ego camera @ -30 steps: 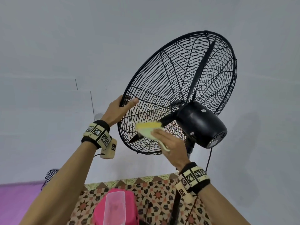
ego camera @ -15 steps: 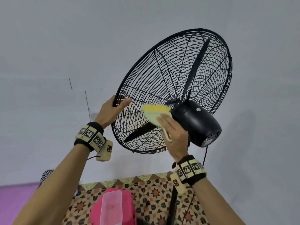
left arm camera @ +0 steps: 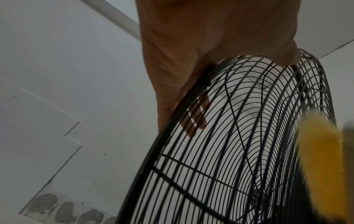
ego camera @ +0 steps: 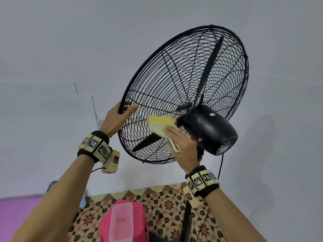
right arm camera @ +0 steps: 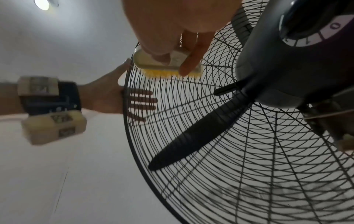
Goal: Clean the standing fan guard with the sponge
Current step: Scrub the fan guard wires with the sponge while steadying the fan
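With your left hand [ego camera: 116, 119] gripping the guard [ego camera: 174, 81] rim and your right hand [ego camera: 181, 145] clutching the sponge [ego camera: 160, 124], hard pressure could bend wires.

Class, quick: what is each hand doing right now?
Left hand: grips the rim of the fan guard, thumb on the near side, fingers behind the wires.
Right hand: holds the yellow scrubbing sponge against the guard.

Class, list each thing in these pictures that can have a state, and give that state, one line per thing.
Fan guard: closed around the blades, tilted.
Fan blades: still, not spinning.
Yellow-bristled brush: bristles against the rear guard wires.
Left hand: grips the guard rim.
Right hand: holds the brush.
Clear box: rests on the pink container.
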